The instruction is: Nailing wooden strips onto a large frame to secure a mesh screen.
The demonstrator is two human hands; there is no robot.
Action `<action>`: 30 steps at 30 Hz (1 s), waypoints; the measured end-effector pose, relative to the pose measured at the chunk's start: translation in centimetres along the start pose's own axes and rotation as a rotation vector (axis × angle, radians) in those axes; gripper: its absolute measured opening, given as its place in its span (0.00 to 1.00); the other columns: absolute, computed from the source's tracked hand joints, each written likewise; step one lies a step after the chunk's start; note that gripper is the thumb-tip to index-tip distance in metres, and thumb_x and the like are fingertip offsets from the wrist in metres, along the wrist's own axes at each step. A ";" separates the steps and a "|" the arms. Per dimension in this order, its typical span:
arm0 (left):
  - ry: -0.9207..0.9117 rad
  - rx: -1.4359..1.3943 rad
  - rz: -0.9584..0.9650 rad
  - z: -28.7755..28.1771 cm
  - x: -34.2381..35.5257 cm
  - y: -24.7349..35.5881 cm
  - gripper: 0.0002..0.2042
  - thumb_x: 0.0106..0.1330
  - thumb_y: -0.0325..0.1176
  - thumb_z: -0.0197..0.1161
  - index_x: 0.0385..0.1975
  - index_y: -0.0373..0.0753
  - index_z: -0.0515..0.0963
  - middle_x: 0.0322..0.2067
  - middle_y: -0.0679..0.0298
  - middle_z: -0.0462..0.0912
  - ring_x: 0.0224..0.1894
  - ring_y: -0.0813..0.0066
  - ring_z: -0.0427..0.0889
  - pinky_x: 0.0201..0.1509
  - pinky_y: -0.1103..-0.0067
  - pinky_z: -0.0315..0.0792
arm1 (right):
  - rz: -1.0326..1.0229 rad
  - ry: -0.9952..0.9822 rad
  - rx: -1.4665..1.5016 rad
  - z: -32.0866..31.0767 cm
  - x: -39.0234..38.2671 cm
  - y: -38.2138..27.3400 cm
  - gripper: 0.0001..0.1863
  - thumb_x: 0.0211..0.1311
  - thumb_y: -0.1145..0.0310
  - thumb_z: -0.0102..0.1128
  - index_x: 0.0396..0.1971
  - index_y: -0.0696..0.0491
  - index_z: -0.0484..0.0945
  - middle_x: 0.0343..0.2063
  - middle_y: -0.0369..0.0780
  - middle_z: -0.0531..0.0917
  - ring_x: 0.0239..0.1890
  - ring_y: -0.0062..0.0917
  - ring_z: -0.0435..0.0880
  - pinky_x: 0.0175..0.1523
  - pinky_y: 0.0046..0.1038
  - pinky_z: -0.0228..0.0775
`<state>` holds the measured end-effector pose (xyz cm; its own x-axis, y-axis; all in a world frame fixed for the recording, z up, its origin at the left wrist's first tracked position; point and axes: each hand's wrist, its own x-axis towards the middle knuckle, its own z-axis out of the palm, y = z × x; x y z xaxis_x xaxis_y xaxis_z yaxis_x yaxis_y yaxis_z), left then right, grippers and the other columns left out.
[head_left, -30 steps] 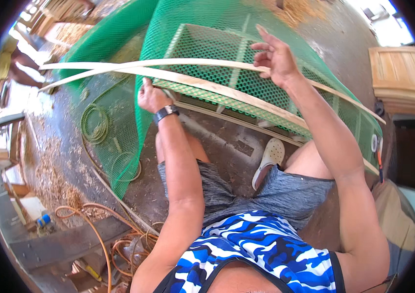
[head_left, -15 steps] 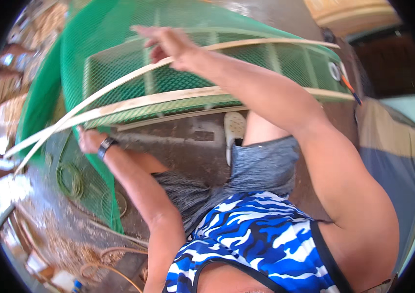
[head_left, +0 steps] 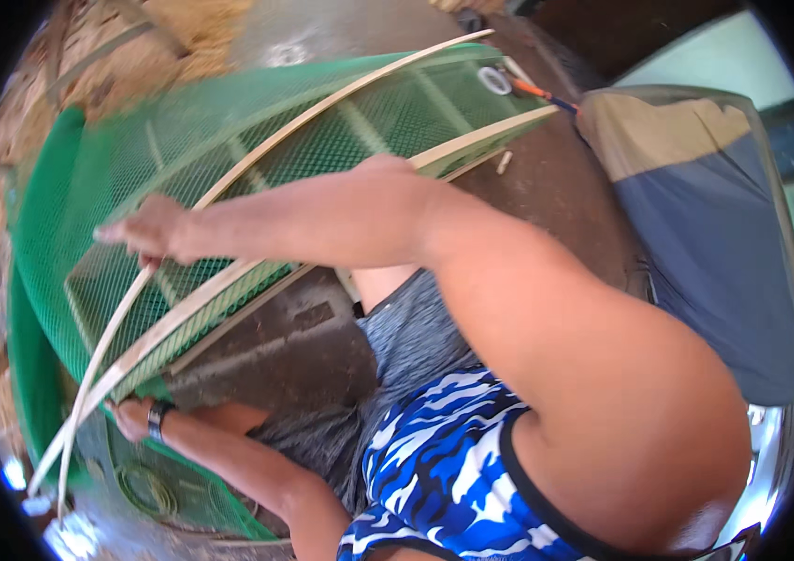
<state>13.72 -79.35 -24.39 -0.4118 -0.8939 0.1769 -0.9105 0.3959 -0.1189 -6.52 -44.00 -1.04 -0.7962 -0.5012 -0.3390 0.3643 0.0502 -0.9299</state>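
A slatted wooden frame (head_left: 357, 128) lies in front of me, covered with green mesh netting (head_left: 46, 215). Two long pale wooden strips run along it: the upper strip (head_left: 313, 113) crosses the lower strip (head_left: 158, 334) toward the near left. My right hand (head_left: 158, 231) is over the netting and upper strip, index finger stretched out and the others partly bent; whether it touches the strip is unclear. At the frame's near left corner, my left hand (head_left: 135, 418) has its fingers closed on the netting's edge, the fingertips partly hidden.
A white ring (head_left: 494, 80) and an orange-handled tool (head_left: 533, 89) rest at the frame's far right end. Beyond stands a grey and tan padded panel (head_left: 706, 206). A thin green coil (head_left: 146, 490) lies at lower left, with wood shavings (head_left: 182, 28) at the far left.
My right hand has swept left and nearer along the netting. The view has turned, so the frame now slants more, and the padded panel shows more fully. My left hand keeps its place at the corner.
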 end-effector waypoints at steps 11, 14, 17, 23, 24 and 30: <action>-0.118 -0.248 -0.029 -6.0 -5.1 6.8 0.39 0.48 0.22 0.70 0.66 0.51 0.73 0.35 0.73 0.90 0.33 0.76 0.88 0.41 0.79 0.79 | 0.090 0.076 -0.239 -2.6 -1.6 -0.3 0.23 0.61 0.53 0.71 0.21 0.61 0.84 0.19 0.43 0.85 0.13 0.28 0.76 0.16 0.35 0.66; -0.094 -0.288 -0.043 -7.3 -5.0 5.4 0.39 0.47 0.22 0.69 0.66 0.51 0.73 0.32 0.72 0.90 0.33 0.75 0.88 0.40 0.77 0.78 | 0.100 -0.011 -0.278 -1.3 -0.3 0.0 0.22 0.60 0.55 0.72 0.24 0.63 0.85 0.21 0.44 0.85 0.14 0.27 0.76 0.13 0.32 0.62; -0.102 -0.224 -0.073 -5.7 -3.3 4.4 0.41 0.45 0.22 0.71 0.66 0.54 0.73 0.33 0.73 0.90 0.33 0.75 0.88 0.40 0.77 0.79 | 0.104 -0.120 -0.310 -0.6 0.3 0.5 0.18 0.61 0.58 0.72 0.29 0.62 0.86 0.23 0.44 0.86 0.15 0.25 0.77 0.12 0.29 0.59; -0.178 -0.181 -0.027 -5.6 -3.8 4.9 0.47 0.40 0.22 0.76 0.68 0.58 0.71 0.35 0.76 0.90 0.34 0.76 0.88 0.39 0.75 0.80 | 0.192 -0.212 -0.566 -0.8 0.5 0.6 0.20 0.61 0.55 0.70 0.34 0.60 0.86 0.26 0.44 0.86 0.18 0.24 0.78 0.14 0.28 0.59; -0.064 -0.218 0.026 -5.0 -4.5 4.8 0.24 0.59 0.24 0.67 0.57 0.50 0.79 0.34 0.73 0.90 0.31 0.75 0.87 0.35 0.76 0.79 | 0.200 -0.270 -0.642 -1.1 0.8 0.5 0.21 0.61 0.52 0.69 0.35 0.59 0.87 0.27 0.42 0.85 0.21 0.24 0.79 0.16 0.28 0.61; 0.067 -0.085 0.048 -2.6 -3.3 3.3 0.25 0.58 0.37 0.72 0.58 0.51 0.79 0.41 0.71 0.90 0.38 0.72 0.89 0.38 0.71 0.81 | -0.083 -0.251 -0.941 -1.2 0.6 0.9 0.19 0.56 0.53 0.68 0.30 0.56 0.87 0.25 0.46 0.85 0.27 0.34 0.84 0.30 0.37 0.76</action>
<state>11.98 -74.55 -22.81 -0.4535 -0.8587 0.2387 -0.8886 0.4564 -0.0464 -7.22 -43.25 -2.28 -0.6359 -0.6983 -0.3287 -0.3098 0.6210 -0.7200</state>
